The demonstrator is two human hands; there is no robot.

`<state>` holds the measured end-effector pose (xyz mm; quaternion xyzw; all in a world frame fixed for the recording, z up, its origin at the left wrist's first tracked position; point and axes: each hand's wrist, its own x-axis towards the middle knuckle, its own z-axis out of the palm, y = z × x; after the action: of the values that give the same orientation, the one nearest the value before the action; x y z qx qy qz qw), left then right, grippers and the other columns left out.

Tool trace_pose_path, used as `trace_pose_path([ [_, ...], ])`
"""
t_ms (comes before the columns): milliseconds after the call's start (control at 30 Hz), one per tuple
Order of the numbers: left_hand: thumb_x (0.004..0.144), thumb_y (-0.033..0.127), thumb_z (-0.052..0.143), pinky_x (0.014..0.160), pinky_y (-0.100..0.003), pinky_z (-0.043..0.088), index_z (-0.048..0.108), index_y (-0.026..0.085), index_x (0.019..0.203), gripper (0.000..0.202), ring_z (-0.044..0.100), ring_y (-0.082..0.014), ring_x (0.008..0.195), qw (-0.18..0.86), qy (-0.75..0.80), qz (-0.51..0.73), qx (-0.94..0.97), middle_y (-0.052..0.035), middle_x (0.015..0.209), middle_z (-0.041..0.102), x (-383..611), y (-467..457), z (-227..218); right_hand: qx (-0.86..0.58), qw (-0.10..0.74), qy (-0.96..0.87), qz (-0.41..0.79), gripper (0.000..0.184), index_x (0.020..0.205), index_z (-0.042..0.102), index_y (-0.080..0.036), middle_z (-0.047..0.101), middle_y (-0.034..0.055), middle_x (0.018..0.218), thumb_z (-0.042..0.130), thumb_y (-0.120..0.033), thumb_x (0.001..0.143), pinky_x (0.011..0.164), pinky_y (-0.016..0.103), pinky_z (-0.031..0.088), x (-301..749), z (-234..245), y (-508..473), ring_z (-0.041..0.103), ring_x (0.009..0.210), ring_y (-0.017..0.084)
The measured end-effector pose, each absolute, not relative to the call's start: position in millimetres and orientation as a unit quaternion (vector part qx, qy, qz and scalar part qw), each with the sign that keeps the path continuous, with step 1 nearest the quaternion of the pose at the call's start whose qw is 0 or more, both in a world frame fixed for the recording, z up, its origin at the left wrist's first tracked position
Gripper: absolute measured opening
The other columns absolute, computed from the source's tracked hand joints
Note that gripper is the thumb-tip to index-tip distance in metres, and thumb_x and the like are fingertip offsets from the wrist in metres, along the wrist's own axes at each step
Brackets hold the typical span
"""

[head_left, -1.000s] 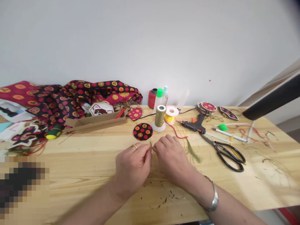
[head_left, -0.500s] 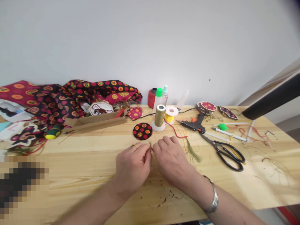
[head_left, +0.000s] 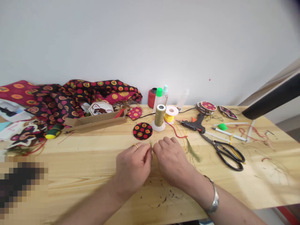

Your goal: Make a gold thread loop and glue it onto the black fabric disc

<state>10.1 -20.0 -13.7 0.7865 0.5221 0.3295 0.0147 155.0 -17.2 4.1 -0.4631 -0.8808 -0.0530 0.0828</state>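
My left hand (head_left: 133,165) and my right hand (head_left: 171,161) are closed with their fingertips pinched close together above the table. Between them a small tuft of olive-green thread (head_left: 151,143) pokes up; the rest of it is hidden by my fingers. Just beyond my left hand lies a round black fabric disc (head_left: 142,131) with red and orange patterns. A spool of olive thread (head_left: 160,117) stands upright behind my hands. To the right of my right hand rests a green thread tassel (head_left: 193,151) with a red cord (head_left: 177,132) at its top.
On the right lie black-handled scissors (head_left: 228,154), a glue gun (head_left: 194,123) and a white pen (head_left: 231,134). A yellow thread spool (head_left: 170,115) and bottles (head_left: 159,98) stand at the back. Patterned fabric (head_left: 93,89) and a cardboard tray (head_left: 98,122) fill the back left.
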Motion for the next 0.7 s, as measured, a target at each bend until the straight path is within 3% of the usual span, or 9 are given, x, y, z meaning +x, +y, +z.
trace_pose_path([
  [300, 0.081, 0.013, 0.051, 0.053, -0.026, 0.039, 0.067, 0.017, 0.071, 0.02, 0.058, -0.0138, 0.055, -0.007, 0.502, 0.327, 0.801, -0.0003, 0.06, 0.064, 10, -21, -13, -0.444, 0.066, -0.893, 0.012, 0.013, 0.075, 0.052, -0.017, 0.057, 0.0053, 0.072, 0.043, -0.007, 0.075, 0.062, 0.033, 0.024, 162, 9, -10, 0.045, 0.067, 0.02],
  [700, 0.079, 0.009, 0.051, 0.052, -0.028, 0.039, 0.065, 0.018, 0.073, 0.018, 0.058, -0.015, 0.055, -0.034, 0.475, 0.302, 0.826, 0.0002, 0.062, 0.064, 9, -20, -13, -0.408, 0.055, -0.91, 0.04, 0.013, 0.075, 0.05, -0.016, 0.058, 0.0033, 0.071, 0.048, -0.005, 0.068, 0.062, 0.031, 0.023, 170, 13, -5, 0.042, 0.066, 0.017],
])
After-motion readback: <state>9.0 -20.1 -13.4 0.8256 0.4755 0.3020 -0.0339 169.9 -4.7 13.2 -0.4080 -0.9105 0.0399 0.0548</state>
